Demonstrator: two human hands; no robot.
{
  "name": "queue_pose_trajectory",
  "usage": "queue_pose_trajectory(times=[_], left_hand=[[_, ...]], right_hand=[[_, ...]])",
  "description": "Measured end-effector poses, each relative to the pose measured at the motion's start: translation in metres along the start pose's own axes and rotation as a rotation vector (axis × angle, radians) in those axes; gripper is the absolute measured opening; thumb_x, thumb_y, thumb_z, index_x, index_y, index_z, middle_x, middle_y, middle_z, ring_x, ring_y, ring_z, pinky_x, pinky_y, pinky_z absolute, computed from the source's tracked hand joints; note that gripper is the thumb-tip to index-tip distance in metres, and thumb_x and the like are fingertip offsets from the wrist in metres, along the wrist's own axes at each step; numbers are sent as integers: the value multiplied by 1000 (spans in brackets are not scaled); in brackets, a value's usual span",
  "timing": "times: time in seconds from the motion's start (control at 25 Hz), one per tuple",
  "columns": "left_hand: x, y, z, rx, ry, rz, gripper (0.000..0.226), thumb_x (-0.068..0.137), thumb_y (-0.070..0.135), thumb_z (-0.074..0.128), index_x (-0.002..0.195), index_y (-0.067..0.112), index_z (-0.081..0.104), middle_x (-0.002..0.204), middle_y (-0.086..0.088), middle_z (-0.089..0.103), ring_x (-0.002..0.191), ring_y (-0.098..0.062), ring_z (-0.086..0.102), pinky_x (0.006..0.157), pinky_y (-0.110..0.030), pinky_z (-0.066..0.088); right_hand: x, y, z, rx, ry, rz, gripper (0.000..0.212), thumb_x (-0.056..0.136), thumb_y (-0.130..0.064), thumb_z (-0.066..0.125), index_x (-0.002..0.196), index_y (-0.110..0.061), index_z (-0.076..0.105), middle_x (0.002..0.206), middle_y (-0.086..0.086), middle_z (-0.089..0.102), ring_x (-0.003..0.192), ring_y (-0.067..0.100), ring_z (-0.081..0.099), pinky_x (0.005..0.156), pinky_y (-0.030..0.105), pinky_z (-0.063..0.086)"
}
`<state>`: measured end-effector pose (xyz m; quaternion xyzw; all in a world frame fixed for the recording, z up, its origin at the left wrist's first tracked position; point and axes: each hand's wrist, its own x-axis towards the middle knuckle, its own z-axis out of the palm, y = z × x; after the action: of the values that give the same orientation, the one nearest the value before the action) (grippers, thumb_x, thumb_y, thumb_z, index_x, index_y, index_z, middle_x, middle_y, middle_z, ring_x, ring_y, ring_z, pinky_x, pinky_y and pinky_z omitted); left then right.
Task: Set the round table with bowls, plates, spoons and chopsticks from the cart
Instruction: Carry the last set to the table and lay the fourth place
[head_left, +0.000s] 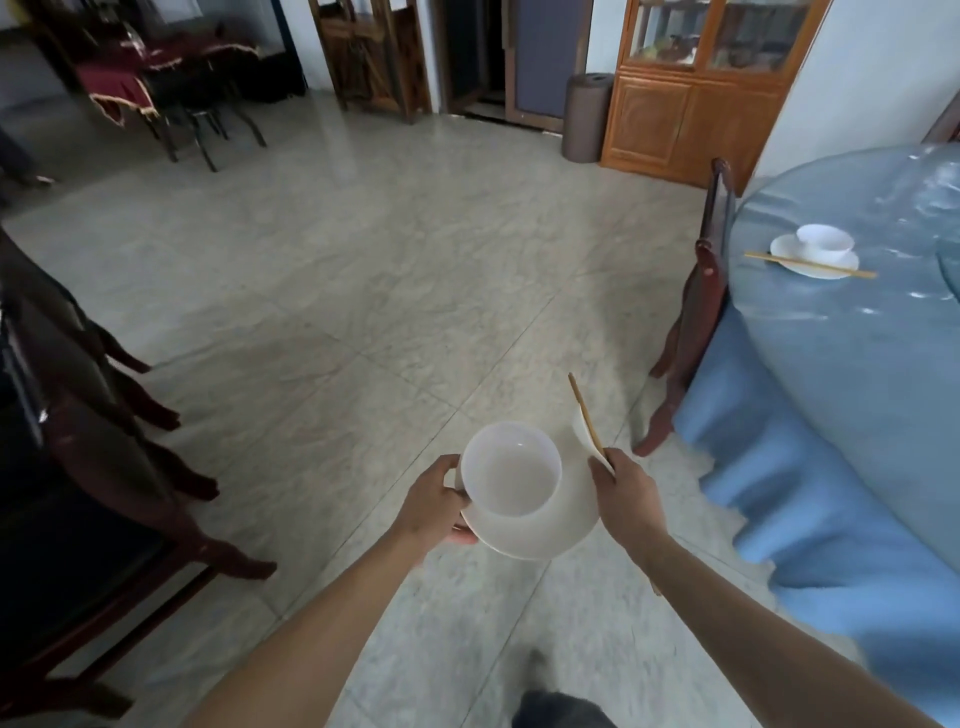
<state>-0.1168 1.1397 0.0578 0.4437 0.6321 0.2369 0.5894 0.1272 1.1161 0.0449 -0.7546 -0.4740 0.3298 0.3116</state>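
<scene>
carrying one bowl (511, 470), one plate (563, 525), two chopsticks (586, 415).

My right hand (626, 499) covers the lower ends of the chopsticks (586, 415) and most of the spoon (584, 432), so I can't tell how far they run through my grip. The bowl (511, 468) hides the middle of the plate (550, 525) under it, and my left hand (435, 506) hides the plate's near-left rim. The round table (857, 338) is cut off by the right edge, and the dark chairs (78, 415) on the left are blurred and cropped.
</scene>
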Motion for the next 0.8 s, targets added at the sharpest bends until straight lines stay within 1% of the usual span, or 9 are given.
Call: queue_pose_trajectory(times=[0.12, 0.28, 0.36, 0.48, 0.56, 0.68, 0.8], left_hand=[[50, 41, 2, -2, -3, 1, 56, 84, -5, 42, 124, 32, 56, 103, -14, 74, 77, -28, 77, 63, -40, 63], [119, 94, 1, 2, -42, 15, 55, 86, -6, 42, 123, 32, 56, 103, -13, 74, 74, -28, 77, 59, -37, 62], [153, 116, -1, 17, -57, 22, 55, 85, -7, 42, 120, 34, 56, 102, -13, 74, 73, -28, 77, 59, -37, 62], [219, 148, -6, 10, -96, 31, 55, 86, -7, 42, 115, 37, 57, 104, -14, 72, 73, -29, 76, 62, -40, 63], [263, 172, -11, 15, -111, 52, 55, 86, -6, 44, 121, 35, 56, 106, -13, 71, 73, -29, 76, 62, -40, 63], [326, 215, -21, 41, -154, 80, 55, 84, -3, 45, 126, 32, 55, 104, -9, 71, 72, -25, 76, 60, -37, 62], [380, 255, -28, 69, -198, 99, 52, 86, 0, 46, 128, 29, 55, 105, -7, 70, 73, -22, 76, 59, -35, 62]], right_hand=[[55, -18, -10, 14, 14, 5, 16, 100, -28, 44, 93, -28, 58, 72, -9, 60, 60, 8, 56, 44, 21, 37], [129, -39, -17, 13, 45, 8, 15, 100, -28, 44, 93, -28, 56, 72, -9, 60, 61, 9, 57, 46, 22, 38], [165, -48, -16, -9, 68, 24, 17, 100, -28, 44, 91, -27, 57, 71, -8, 60, 61, 8, 56, 46, 22, 37], [231, -62, -9, -17, 100, 47, 17, 100, -30, 43, 93, -26, 58, 74, -8, 62, 64, 9, 57, 48, 23, 39], [273, -73, -4, -23, 129, 52, 17, 100, -29, 43, 94, -24, 58, 73, -9, 61, 62, 8, 57, 45, 23, 39], [335, -93, 1, -12, 170, 86, 18, 100, -29, 43, 94, -24, 58, 71, -6, 61, 57, 13, 56, 40, 25, 38], [389, -111, 6, 15, 206, 120, 19, 99, -29, 43, 90, -24, 58, 69, -3, 62, 55, 15, 55, 42, 28, 39]])
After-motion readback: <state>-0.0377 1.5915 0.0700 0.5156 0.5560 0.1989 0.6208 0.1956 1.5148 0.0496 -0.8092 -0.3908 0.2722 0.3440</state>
